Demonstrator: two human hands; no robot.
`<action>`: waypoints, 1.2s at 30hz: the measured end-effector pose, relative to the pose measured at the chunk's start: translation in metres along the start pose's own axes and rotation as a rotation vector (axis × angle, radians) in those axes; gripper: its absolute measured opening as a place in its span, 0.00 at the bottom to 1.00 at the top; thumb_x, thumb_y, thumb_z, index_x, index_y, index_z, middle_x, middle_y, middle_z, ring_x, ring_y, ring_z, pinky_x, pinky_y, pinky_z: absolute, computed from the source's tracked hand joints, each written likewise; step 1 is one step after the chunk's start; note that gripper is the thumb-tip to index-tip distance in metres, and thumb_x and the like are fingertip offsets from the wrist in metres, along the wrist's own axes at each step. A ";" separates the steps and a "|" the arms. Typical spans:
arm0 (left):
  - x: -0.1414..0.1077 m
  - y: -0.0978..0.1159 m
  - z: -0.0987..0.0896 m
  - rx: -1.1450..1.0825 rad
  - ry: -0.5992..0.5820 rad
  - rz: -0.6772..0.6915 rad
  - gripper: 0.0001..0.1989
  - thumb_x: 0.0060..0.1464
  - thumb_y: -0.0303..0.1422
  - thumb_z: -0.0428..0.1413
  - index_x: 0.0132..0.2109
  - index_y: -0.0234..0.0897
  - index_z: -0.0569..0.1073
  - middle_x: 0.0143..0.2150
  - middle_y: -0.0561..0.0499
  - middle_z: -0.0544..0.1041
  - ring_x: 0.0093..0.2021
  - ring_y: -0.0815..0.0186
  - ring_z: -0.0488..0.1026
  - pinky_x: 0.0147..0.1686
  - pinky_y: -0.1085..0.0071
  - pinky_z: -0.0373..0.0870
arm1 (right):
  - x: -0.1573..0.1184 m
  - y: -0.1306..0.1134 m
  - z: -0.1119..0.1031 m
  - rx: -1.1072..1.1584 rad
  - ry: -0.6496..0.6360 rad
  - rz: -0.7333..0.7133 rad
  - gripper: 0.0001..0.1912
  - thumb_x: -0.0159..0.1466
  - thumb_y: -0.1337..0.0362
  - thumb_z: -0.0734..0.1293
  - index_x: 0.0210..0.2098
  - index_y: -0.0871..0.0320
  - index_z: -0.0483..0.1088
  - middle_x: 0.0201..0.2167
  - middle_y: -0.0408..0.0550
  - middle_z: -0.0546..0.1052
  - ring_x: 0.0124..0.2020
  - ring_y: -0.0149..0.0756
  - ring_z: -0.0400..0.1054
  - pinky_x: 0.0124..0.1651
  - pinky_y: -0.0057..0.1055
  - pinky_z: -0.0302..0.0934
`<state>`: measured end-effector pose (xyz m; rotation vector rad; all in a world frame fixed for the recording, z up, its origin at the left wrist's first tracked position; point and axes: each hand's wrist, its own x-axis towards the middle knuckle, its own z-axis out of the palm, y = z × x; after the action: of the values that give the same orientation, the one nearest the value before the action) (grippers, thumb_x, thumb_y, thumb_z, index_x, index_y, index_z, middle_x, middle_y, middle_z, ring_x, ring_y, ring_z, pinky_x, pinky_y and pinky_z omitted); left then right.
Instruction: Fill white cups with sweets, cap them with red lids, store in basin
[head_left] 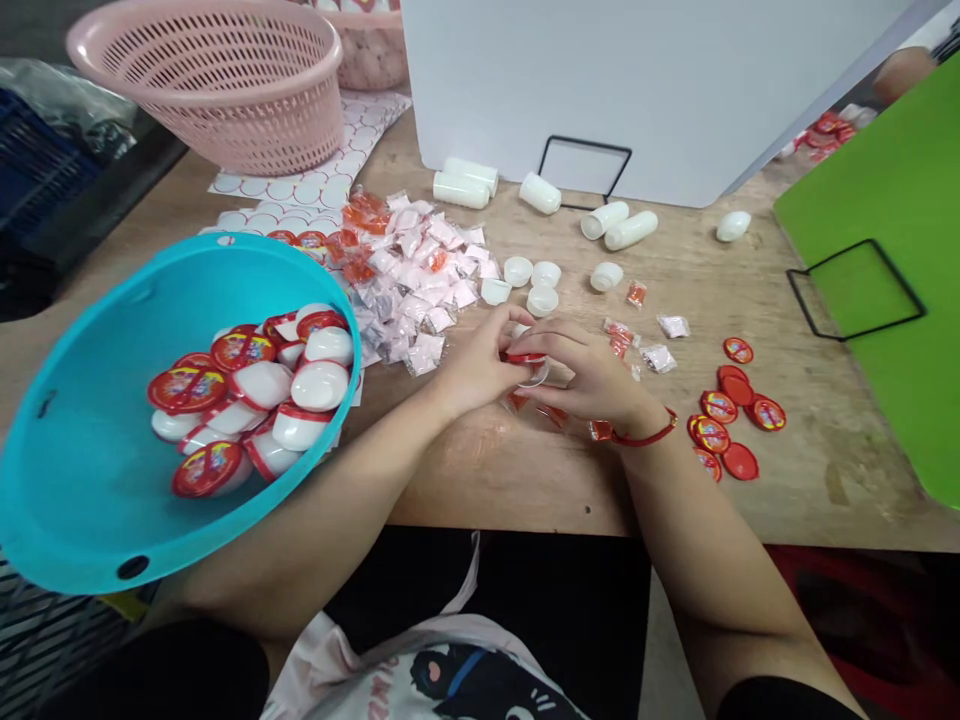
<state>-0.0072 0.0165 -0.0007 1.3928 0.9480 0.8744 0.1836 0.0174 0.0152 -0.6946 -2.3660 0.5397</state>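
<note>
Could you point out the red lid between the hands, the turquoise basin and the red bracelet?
Red lid (525, 358): head view, on its visible edge.
Turquoise basin (105, 370): head view, bare inner wall.
Red bracelet (646, 441): head view, on its band.

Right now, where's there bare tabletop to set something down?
Bare wood lies between the red lids and green board, and between your forearms near the front edge. Crowded: the packet heap beside the turquoise basin.

Soft light spreading over table (832, 450); darkness pooling below table; tub (97, 400) at table's left looking stretched; packets (420, 265) on table blurring slightly.
</note>
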 end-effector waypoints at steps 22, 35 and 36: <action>-0.008 0.012 0.011 -0.796 -0.039 -0.290 0.22 0.50 0.36 0.70 0.51 0.41 0.76 0.40 0.53 0.79 0.34 0.74 0.74 0.38 0.75 0.73 | 0.003 -0.005 0.006 -0.060 0.349 0.215 0.16 0.64 0.50 0.73 0.48 0.48 0.77 0.43 0.49 0.81 0.45 0.44 0.75 0.50 0.44 0.69; -0.003 0.013 0.010 -0.776 0.074 -0.292 0.12 0.51 0.31 0.66 0.41 0.36 0.73 0.33 0.53 0.77 0.30 0.73 0.73 0.25 0.78 0.63 | -0.001 -0.003 0.002 -0.011 0.393 0.272 0.15 0.72 0.51 0.63 0.47 0.44 0.81 0.43 0.48 0.81 0.47 0.44 0.75 0.52 0.47 0.70; -0.002 0.013 0.010 -0.778 0.087 -0.278 0.10 0.51 0.31 0.65 0.40 0.36 0.73 0.32 0.54 0.76 0.29 0.74 0.71 0.25 0.78 0.62 | -0.001 -0.003 0.003 -0.027 0.394 0.274 0.14 0.71 0.51 0.64 0.46 0.43 0.81 0.43 0.48 0.81 0.47 0.44 0.75 0.52 0.48 0.71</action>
<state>0.0015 0.0106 0.0115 0.5490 0.7212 0.9516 0.1813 0.0139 0.0145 -1.0432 -1.9268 0.4381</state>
